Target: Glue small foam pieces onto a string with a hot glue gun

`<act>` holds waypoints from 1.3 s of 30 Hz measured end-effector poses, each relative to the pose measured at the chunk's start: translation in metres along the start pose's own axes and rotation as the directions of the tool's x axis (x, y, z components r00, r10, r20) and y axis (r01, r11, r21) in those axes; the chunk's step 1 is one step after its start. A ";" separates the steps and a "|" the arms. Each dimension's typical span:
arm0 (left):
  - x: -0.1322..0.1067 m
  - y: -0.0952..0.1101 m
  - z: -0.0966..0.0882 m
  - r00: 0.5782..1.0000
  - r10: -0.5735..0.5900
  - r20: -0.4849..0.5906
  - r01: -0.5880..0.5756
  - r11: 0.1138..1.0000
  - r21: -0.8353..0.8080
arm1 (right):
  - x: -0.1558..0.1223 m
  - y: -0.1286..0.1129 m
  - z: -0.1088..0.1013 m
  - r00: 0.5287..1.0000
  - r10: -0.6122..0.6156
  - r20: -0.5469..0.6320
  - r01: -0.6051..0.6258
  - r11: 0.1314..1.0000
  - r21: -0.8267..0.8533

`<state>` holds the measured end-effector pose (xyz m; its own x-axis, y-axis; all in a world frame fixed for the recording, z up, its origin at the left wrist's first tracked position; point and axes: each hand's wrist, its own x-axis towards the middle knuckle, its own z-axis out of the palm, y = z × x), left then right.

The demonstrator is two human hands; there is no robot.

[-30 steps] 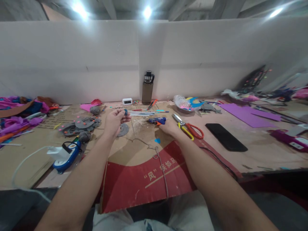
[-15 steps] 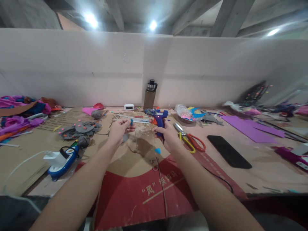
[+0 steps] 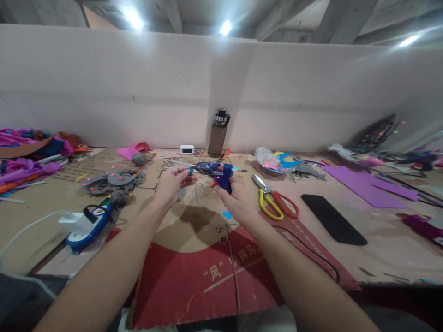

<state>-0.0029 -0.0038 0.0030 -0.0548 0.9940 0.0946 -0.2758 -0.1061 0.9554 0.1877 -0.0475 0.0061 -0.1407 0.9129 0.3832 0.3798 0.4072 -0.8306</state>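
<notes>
My right hand (image 3: 237, 199) is wrapped round the handle of a blue hot glue gun (image 3: 215, 171), held above the cardboard with its nozzle pointing left. My left hand (image 3: 172, 183) pinches a small blue piece (image 3: 190, 172) between its fingertips, right at the nozzle tip. Both hands hover over a brown and red cardboard sheet (image 3: 207, 258) that covers the table's middle. A small blue scrap (image 3: 227, 215) lies on the cardboard just under my right hand. The gun's black cord (image 3: 311, 244) trails off to the right.
Yellow and red scissors (image 3: 275, 204) and a black phone (image 3: 333, 224) lie to the right. A blue and white device (image 3: 88, 222) sits at the left, grey felt pieces (image 3: 116, 180) behind it. A bottle (image 3: 218, 132) and a white clock (image 3: 187, 149) stand by the back wall.
My right hand picked the glue gun up off the table and swung its nozzle left to the blue piece in my left hand. The left hand stayed about where it was.
</notes>
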 end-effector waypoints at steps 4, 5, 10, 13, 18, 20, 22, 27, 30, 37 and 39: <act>-0.001 0.001 0.000 1.000 0.012 0.017 -0.012 1.000 0.019 | 0.000 0.001 0.000 0.998 -0.051 0.023 0.053 0.996 -0.069; -0.001 0.001 0.000 1.000 0.014 0.015 -0.014 1.000 0.023 | 0.000 0.001 0.000 0.998 -0.054 0.017 0.055 0.995 -0.081; -0.004 0.003 0.003 1.000 0.004 0.005 -0.005 1.000 0.026 | -0.001 0.002 0.001 0.998 -0.058 -0.003 0.057 0.988 -0.141; -0.005 0.004 0.004 1.000 0.000 0.019 0.000 1.000 0.029 | -0.001 0.002 0.001 0.998 -0.059 0.002 0.058 0.986 -0.156; -0.006 0.004 0.004 0.999 0.008 0.040 -0.008 1.000 0.017 | 0.000 0.006 0.003 0.994 -0.113 0.001 0.112 0.983 -0.144; -0.006 0.003 0.004 0.999 0.009 0.031 -0.010 1.000 0.012 | 0.001 0.008 0.004 0.991 -0.137 0.001 0.136 0.982 -0.129; -0.005 0.003 0.005 1.000 0.011 0.021 -0.011 1.000 0.020 | 0.001 0.010 0.004 0.989 -0.147 -0.002 0.146 0.980 -0.135; -0.004 0.002 0.005 1.000 0.014 0.003 -0.015 0.999 0.047 | 0.000 0.007 0.003 0.986 -0.168 0.007 0.167 0.972 -0.168; -0.004 0.002 0.005 1.000 0.022 0.003 -0.022 0.999 0.029 | -0.001 0.005 0.002 0.984 -0.175 0.005 0.174 0.970 -0.168; -0.007 0.006 0.008 1.000 0.004 -0.005 -0.004 1.000 -0.013 | -0.001 0.007 0.003 0.976 -0.214 -0.023 0.210 0.969 -0.130; -0.008 0.007 0.008 1.000 -0.006 -0.006 0.006 1.000 -0.017 | -0.001 0.007 0.003 0.977 -0.210 -0.021 0.205 0.968 -0.141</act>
<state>0.0036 -0.0124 0.0114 -0.0588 0.9945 0.0868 -0.2925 -0.1003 0.9510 0.1880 -0.0455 -0.0011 -0.1979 0.8062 0.5576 0.4683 0.5775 -0.6687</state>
